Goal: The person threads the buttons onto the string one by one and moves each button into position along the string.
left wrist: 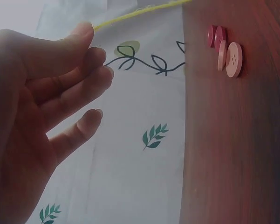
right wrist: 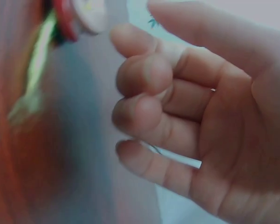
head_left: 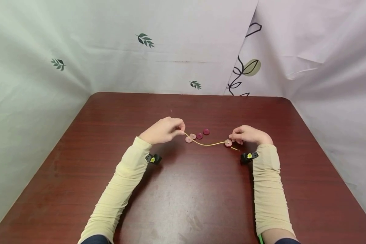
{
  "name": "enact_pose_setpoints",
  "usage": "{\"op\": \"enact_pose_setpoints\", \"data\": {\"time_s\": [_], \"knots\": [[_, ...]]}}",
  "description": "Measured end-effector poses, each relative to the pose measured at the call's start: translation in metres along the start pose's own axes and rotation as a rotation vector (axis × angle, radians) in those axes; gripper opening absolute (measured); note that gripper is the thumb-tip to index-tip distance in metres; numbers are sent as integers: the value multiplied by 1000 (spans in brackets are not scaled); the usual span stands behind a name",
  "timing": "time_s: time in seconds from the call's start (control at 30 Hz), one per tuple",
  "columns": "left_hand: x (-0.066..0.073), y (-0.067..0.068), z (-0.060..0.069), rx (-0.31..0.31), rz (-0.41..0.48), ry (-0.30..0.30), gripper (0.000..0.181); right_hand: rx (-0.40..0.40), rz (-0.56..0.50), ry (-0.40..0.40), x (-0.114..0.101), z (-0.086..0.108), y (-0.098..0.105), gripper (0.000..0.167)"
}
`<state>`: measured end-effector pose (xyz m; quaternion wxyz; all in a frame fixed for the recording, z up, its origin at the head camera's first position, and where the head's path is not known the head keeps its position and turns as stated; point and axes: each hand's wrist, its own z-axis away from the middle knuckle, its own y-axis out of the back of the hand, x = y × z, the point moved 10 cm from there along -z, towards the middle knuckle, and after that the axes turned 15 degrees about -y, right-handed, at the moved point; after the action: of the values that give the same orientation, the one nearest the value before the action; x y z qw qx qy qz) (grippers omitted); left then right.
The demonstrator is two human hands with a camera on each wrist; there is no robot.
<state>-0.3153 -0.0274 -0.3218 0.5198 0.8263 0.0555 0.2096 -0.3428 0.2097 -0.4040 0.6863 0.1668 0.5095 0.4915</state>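
Observation:
My left hand pinches one end of a yellow string between thumb and fingers; the left wrist view shows the string leaving the fingertips of that hand. Rightward the string sags to a pale pink button with a red one against its underside, and a short tail sticks out beyond them. Beside this pair is my right hand, fingers loosely bent. In the right wrist view the pale button lies just past the fingertips of the right hand, with a visible gap.
Between the hands, two pale pink buttons and two dark red buttons lie on the brown table, the pale ones close beside the string. A white patterned cloth hangs behind the table and along both sides.

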Motion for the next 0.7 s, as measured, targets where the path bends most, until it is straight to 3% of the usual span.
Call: {"op": "enact_pose_setpoints", "data": {"time_s": [0.33,0.7], "knots": [[7,3,-4,38,-54,-57,12,262,8,132,-51,9,25,20],[10,0,-6,38,-75,-70,11,259,-101,287,-109,8,2,16]]}}
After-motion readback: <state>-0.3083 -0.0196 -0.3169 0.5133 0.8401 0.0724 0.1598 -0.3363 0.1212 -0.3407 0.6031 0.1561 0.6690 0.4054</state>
